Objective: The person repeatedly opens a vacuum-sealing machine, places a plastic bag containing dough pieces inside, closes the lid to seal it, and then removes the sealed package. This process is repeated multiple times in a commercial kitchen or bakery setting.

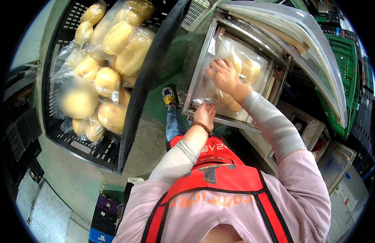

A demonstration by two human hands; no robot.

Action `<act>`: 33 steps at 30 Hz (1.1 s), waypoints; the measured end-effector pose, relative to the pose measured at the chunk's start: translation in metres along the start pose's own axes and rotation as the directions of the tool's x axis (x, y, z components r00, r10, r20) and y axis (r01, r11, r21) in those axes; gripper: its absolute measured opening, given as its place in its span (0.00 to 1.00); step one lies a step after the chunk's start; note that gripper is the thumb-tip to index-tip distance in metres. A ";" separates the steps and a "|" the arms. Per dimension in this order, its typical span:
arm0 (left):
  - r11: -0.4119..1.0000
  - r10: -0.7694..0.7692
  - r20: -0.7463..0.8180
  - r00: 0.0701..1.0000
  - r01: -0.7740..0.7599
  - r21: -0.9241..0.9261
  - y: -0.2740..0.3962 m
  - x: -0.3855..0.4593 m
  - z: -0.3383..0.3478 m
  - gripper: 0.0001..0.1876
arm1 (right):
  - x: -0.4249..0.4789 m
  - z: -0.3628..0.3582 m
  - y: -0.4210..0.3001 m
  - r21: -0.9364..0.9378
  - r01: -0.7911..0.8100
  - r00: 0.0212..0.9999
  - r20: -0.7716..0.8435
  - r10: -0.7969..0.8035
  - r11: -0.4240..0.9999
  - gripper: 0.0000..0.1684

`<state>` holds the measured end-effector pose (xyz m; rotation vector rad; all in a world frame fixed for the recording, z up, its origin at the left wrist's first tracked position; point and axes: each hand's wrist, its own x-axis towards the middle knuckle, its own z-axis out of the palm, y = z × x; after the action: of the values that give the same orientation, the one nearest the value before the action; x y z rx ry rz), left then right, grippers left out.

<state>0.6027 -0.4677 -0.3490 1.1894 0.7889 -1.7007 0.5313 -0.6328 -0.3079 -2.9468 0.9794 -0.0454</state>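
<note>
Before me stands a chamber vacuum sealer [202, 62] with its clear lid [319, 45] raised. Inside it lie two clear plastic bags of peeled potatoes, a far bag [251, 71] and a near bag [227, 98]. My right hand [224, 74] reaches over the bags, fingers bent against the loose film at their left side; whether it pinches the film is hidden. At the chamber's near left corner is my left hand [204, 115], palm up, fingers stretched out by the near bag's loose end. A beaded bracelet circles that wrist.
To the left, a black plastic crate [137, 100] holds several bags of peeled potatoes [117, 39]; a round blur covers part of them. Green crates [342, 88] are stacked behind the lid. A second machine with its lid up [336, 164] stands at the right.
</note>
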 end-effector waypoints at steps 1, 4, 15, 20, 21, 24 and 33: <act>0.999 -0.004 -0.019 1.000 0.004 0.035 0.001 -0.001 0.002 0.21 | -0.002 -0.001 0.000 0.013 -0.032 0.999 -0.008 0.032 0.999 0.13; 0.993 -0.009 -0.065 0.998 0.017 0.117 0.002 0.001 0.004 0.21 | 0.000 -0.002 -0.008 0.027 -0.021 0.999 -0.038 0.022 0.999 0.14; 0.975 -0.018 -0.086 0.996 0.037 0.221 0.005 0.002 0.005 0.22 | -0.005 0.001 -0.010 0.030 -0.149 0.988 0.050 0.147 0.988 0.13; 0.976 0.004 -0.164 0.986 0.032 0.217 0.005 -0.003 0.010 0.22 | 0.007 -0.007 0.011 0.054 -0.551 0.834 0.000 0.552 0.833 0.08; 0.974 0.000 -0.160 0.987 0.035 0.222 0.005 -0.003 0.010 0.22 | 0.009 -0.005 0.013 0.049 -0.546 0.838 0.013 0.546 0.836 0.08; 0.974 0.010 -0.160 0.987 0.027 0.226 0.003 -0.005 0.012 0.21 | 0.012 0.001 0.016 0.054 -0.539 0.842 0.055 0.537 0.840 0.08; 0.958 -0.016 -0.178 0.984 0.066 0.278 0.006 -0.001 0.007 0.22 | 0.013 0.023 0.008 0.088 -0.531 0.847 0.013 0.532 0.843 0.11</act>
<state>0.6057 -0.4758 -0.3462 1.5437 0.6928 -1.8047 0.5381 -0.6465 -0.3305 -2.4878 1.7080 -0.0867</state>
